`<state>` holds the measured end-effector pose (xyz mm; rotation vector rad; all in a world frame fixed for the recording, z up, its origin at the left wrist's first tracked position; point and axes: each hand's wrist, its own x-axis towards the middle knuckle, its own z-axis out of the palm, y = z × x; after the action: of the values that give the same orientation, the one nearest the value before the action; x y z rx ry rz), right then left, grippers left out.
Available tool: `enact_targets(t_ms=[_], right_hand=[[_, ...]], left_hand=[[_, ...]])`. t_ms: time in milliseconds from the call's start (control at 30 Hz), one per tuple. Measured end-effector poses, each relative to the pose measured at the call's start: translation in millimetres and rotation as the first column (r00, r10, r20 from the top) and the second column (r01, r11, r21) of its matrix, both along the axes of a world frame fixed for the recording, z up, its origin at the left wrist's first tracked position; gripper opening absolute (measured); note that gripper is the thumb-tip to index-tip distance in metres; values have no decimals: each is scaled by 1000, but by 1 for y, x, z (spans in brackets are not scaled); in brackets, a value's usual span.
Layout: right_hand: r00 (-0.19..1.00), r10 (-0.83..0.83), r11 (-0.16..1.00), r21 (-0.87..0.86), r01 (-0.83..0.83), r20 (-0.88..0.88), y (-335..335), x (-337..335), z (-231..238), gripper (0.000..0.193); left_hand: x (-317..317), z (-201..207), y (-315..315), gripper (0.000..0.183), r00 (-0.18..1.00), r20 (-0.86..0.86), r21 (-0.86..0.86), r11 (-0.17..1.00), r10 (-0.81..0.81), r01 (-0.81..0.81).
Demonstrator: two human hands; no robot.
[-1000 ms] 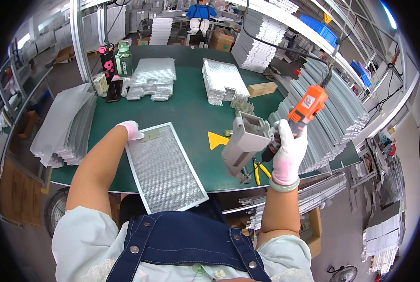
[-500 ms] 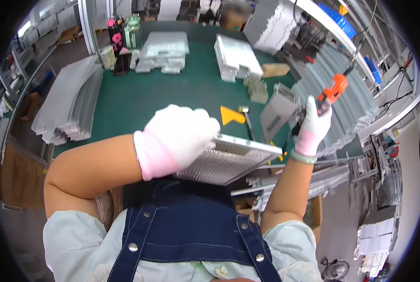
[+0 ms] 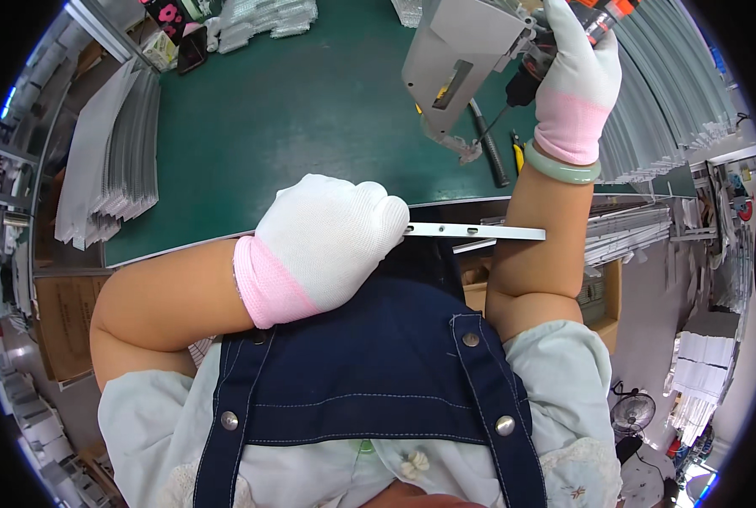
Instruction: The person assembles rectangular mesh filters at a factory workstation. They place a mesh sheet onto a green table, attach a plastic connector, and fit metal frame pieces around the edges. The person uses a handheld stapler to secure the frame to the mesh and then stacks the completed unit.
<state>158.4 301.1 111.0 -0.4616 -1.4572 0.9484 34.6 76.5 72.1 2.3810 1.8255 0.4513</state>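
My left hand (image 3: 335, 229), in a white knit glove with a pink cuff, is closed round one end of a metal mesh panel (image 3: 479, 232). The panel is held just off the table's near edge. Only its narrow white rim with small holes shows; its mesh face is turned out of sight. My right hand (image 3: 577, 89), gloved alike, grips an orange and black electric screwdriver (image 3: 526, 80). The thin bit slants down to the left, close to the front tip of a grey metal box-like device (image 3: 445, 59) with a slot. Whether bit and tip touch, I cannot tell.
A green-topped table (image 3: 310, 110) spans the front. Stacked metal sheets stand at its left (image 3: 111, 152) and long ribbed strips (image 3: 674, 93) at its right. A black tool handle (image 3: 489, 152) lies below the grey device. A phone (image 3: 192, 49) rests at the far left.
The view has tipped downward. The panel has turned from showing its mesh face to edge-on. The screwdriver, upright before, now slants with its bit near the grey device's tip.
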Motion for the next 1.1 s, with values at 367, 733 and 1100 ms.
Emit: enact_targets(t_ms=[367,733,1100], right_hand=[[968,141,986,-62,-156,-207,-16,-4,2,15],[851,522,747,448,-490,61,-23,27,92,28],[920,359,907,292,-303,-159,-24,14,82,29]], left_hand=[[-9,-4,15,14,981,167,-14,995,-94,98],[-20,4,56,19,997,41,-19,998,66,-66],[-13,4,60,23,994,10,-34,994,105,-105]])
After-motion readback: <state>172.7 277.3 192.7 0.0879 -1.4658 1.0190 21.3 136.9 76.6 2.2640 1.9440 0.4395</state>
